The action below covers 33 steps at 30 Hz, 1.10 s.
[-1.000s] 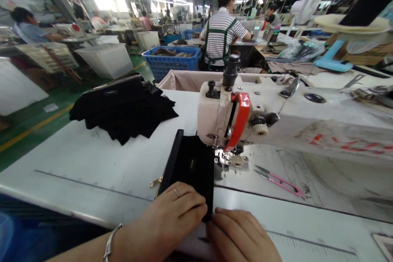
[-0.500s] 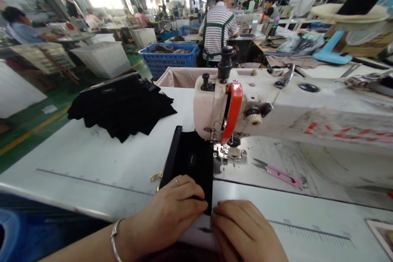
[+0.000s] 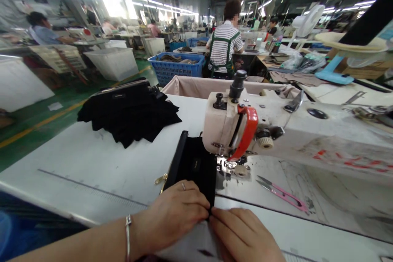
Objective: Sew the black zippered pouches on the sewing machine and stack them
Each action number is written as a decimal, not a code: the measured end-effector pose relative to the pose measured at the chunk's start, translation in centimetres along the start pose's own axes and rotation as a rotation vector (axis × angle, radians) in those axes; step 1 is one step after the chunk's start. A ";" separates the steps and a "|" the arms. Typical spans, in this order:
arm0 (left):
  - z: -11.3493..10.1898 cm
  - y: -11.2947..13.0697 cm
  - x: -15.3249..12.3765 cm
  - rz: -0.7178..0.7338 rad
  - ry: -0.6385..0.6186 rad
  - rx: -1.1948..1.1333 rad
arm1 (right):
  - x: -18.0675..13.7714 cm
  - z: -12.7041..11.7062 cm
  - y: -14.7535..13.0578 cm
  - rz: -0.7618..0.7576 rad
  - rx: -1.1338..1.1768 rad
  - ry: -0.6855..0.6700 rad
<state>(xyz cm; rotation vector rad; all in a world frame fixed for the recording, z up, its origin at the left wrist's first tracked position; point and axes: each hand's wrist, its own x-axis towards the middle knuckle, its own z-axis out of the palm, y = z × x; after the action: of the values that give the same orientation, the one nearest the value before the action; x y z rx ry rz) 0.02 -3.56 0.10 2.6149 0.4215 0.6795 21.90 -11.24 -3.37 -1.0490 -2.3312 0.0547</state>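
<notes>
A black fabric pouch piece point(image 3: 201, 151) with a small label point(image 3: 196, 165) and a gold zipper pull point(image 3: 160, 179) lies on the white table. Its right edge runs along the presser foot point(image 3: 225, 166) of a sewing machine point(image 3: 217, 127). My left hand point(image 3: 178, 217), with a ring and a bangle, rests on the near end of the piece, fingers bent and pressed on it. Beside it, my right hand point(image 3: 245, 233) pinches the near right corner with thumb and fingers together. Greyish-white material point(image 3: 190, 243), partly hidden, shows below both hands.
Pink-handled thread snips point(image 3: 284, 196) lie on the machine bed to the right. A fanned stack of black pieces point(image 3: 132, 110) sits at the table's far left. Behind are a cloth-lined bin point(image 3: 190, 86), a blue basket point(image 3: 175, 67) and a person in stripes point(image 3: 225, 43).
The camera view has tilted upward, so the machine sits lower in the picture. My right hand has come closer to the left, its fingertips now at the cloth's near corner.
</notes>
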 end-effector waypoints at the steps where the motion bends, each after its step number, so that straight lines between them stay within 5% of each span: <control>1: -0.1 -0.3 0.1 0.011 -0.010 0.015 | 0.2 0.0 0.2 0.006 0.003 0.001; 9: -0.7 -2.9 0.9 0.062 -0.042 0.102 | 2.4 0.2 1.3 0.030 0.016 0.079; 27: -0.7 -7.7 3.6 0.080 -0.045 0.144 | 4.6 0.3 3.7 0.206 -0.118 -0.075; 33: -1.1 -8.7 4.9 0.064 -0.061 0.216 | 4.7 1.0 4.2 0.222 -0.146 -0.027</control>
<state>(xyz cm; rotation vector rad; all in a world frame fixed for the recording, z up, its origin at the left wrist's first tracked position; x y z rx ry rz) 1.90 6.26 -1.00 2.8556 0.4146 0.6023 21.76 -4.89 -3.05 -1.3850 -2.2599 -0.0172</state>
